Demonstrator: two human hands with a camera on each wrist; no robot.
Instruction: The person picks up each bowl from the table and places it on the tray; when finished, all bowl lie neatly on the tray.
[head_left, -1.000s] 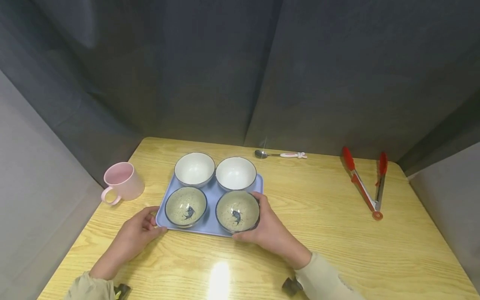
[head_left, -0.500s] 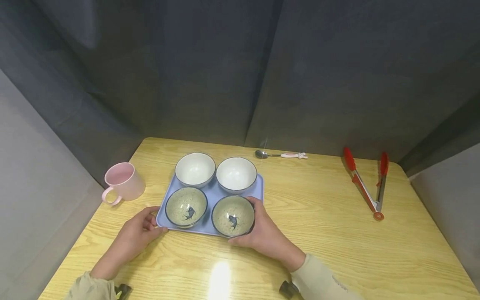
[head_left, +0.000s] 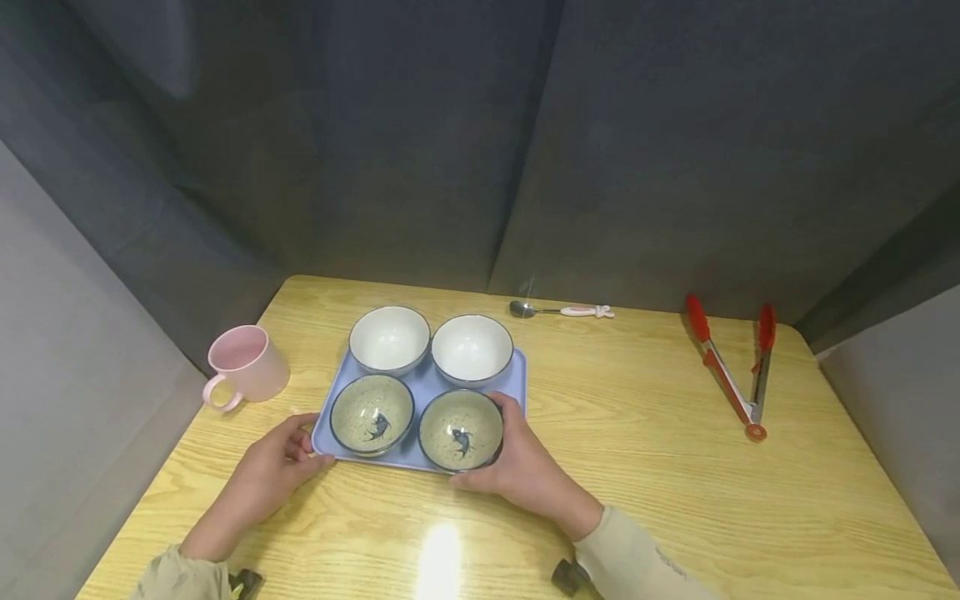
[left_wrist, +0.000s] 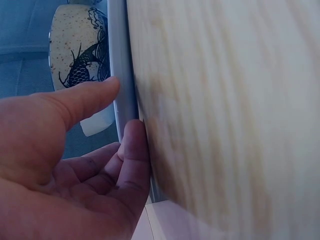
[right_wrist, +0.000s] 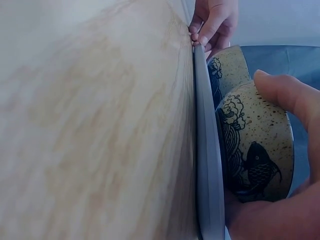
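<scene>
A blue tray (head_left: 517, 379) bears two white-lined bowls (head_left: 389, 337) at the back and two speckled bowls with a dark fish drawing in front. My left hand (head_left: 264, 467) pinches the tray's near left corner; in the left wrist view its thumb (left_wrist: 95, 97) lies on the rim with the fingers at the edge below. The front right speckled bowl (head_left: 459, 429) is gripped at its right side by my right hand (head_left: 521, 467), thumb in front and fingers behind. Beside it on the tray sits the front left speckled bowl (head_left: 367, 408).
Left of the tray stands a pink mug (head_left: 251, 367), its handle toward the front left. A spoon (head_left: 562, 310) with a pink-and-white handle lies at the table's back edge. Spread red tongs (head_left: 735, 375) lie at the right. A dark curtain (head_left: 420, 150) hangs behind the wooden table (head_left: 660, 467).
My right hand has moved the front right speckled bowl left and slightly nearer, toward the other speckled bowl. The left hand has stayed at the tray's corner.
</scene>
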